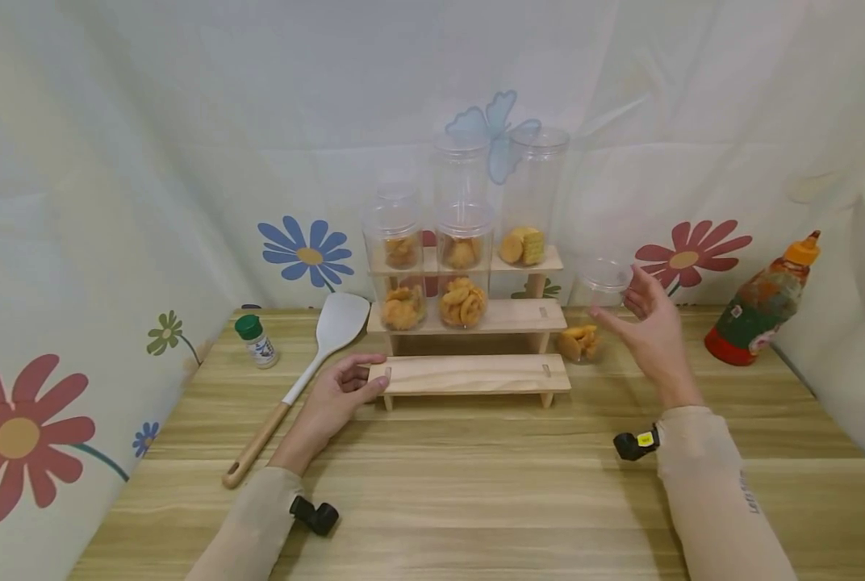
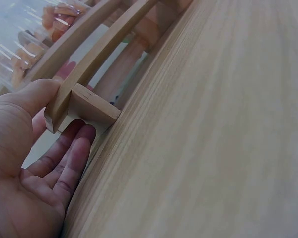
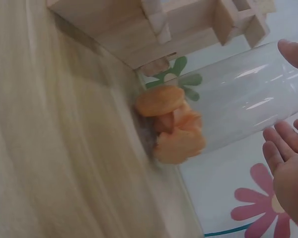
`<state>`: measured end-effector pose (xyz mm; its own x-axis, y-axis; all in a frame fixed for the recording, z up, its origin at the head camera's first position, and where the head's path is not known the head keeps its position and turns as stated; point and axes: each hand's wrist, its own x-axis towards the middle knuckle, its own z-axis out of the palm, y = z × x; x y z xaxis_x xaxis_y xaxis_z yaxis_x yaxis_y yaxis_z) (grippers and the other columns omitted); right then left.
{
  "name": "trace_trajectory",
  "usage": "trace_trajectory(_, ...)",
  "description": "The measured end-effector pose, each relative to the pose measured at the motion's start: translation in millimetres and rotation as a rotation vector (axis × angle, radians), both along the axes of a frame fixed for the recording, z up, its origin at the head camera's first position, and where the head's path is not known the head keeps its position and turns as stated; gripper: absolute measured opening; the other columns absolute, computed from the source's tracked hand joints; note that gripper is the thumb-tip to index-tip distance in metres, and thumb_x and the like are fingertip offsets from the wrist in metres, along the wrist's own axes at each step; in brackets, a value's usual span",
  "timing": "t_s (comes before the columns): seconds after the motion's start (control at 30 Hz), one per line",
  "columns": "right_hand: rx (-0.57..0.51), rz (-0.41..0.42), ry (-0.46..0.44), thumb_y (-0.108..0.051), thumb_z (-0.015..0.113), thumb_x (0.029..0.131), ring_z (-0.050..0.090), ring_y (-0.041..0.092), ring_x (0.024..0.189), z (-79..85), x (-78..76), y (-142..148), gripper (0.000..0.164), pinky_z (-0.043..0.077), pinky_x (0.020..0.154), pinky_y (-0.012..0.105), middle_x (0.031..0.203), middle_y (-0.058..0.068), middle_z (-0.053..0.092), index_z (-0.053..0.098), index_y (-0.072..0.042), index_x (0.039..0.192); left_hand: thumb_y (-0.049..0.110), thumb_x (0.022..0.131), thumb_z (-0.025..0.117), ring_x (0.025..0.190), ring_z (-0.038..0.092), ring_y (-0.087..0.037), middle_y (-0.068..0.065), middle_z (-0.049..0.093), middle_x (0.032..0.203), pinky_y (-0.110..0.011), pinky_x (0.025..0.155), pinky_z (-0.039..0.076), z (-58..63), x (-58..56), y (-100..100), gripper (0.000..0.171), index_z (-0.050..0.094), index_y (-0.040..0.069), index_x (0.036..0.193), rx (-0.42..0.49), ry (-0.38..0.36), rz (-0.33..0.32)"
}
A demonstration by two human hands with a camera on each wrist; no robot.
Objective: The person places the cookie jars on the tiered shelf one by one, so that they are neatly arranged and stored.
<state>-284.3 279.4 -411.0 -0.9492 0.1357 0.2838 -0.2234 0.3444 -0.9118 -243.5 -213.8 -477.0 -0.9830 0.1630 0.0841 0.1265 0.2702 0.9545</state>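
My left hand (image 1: 341, 390) holds the left end of the lowest step of a three-tier wooden rack (image 1: 476, 375). In the left wrist view its thumb lies against the board (image 2: 82, 79), with the other fingers around the end leg. To the right of the rack, my right hand (image 1: 650, 327) holds a clear lidded jar (image 1: 599, 303) near its top, thumb on one side and fingers on the other. Orange-yellow snacks (image 3: 176, 124) lie at the bottom of this jar. Its base is at the tabletop; whether it touches cannot be told.
Several clear snack jars (image 1: 464, 270) stand on the rack's upper two tiers. A white spatula (image 1: 341, 319) with a wooden handle and a green-capped shaker (image 1: 258, 343) lie to the left. A sauce bottle (image 1: 762, 303) stands at right. Flowered cloth (image 1: 185, 202) hangs behind the table.
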Motion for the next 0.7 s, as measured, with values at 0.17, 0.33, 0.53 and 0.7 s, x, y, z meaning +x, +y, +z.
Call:
trace_trajectory(0.17, 0.001, 0.048, -0.021, -0.024, 0.089, 0.099, 0.044, 0.042, 0.158, -8.5, -1.2, -0.5, 0.095, 0.034, 0.129, 0.061, 0.172, 0.02, 0.046, 0.033, -0.013, 0.175, 0.027, 0.104, 0.084, 0.104, 0.07, -0.024, -0.017, 0.075, 0.117, -0.026, 0.087, 0.055, -0.1, 0.2, 0.3, 0.044, 0.072, 0.013, 0.144, -0.006, 0.001, 0.004)
trace_trajectory(0.33, 0.036, 0.063, -0.049, -0.025, 0.089, 0.1, 0.045, 0.044, 0.157, -15.5, -1.2, -1.0, 0.088, 0.034, 0.128, 0.062, 0.166, 0.024, 0.051, 0.039, -0.004, 0.169, 0.027, 0.104, 0.084, 0.105, 0.07, -0.024, -0.017, 0.075, 0.118, -0.025, 0.088, 0.055, 0.7, 1.4, 0.2, 0.045, 0.072, 0.012, 0.145, -0.012, 0.009, 0.005)
trace_trajectory(0.53, 0.037, 0.085, -0.023, -0.019, 0.089, 0.099, 0.048, 0.044, 0.153, -21.9, -3.8, -3.9, 0.077, 0.035, 0.128, 0.059, 0.162, 0.026, 0.053, 0.046, 0.007, 0.158, 0.028, 0.104, 0.084, 0.105, 0.07, -0.025, -0.017, 0.075, 0.118, -0.025, 0.089, 0.055, 0.6, 1.2, 0.4, 0.045, 0.072, 0.013, 0.144, -0.019, 0.012, 0.006)
trace_trajectory(0.7, 0.045, 0.093, -0.015, -0.015, 0.087, 0.1, 0.05, 0.043, 0.152, -26.0, -6.3, -5.8, 0.077, 0.037, 0.127, 0.057, 0.164, 0.025, 0.053, 0.045, 0.005, 0.162, 0.028, 0.104, 0.084, 0.105, 0.07, -0.025, -0.017, 0.075, 0.118, -0.025, 0.088, 0.055, 0.6, 1.1, 0.4, 0.044, 0.072, 0.013, 0.144, -0.021, 0.016, 0.006)
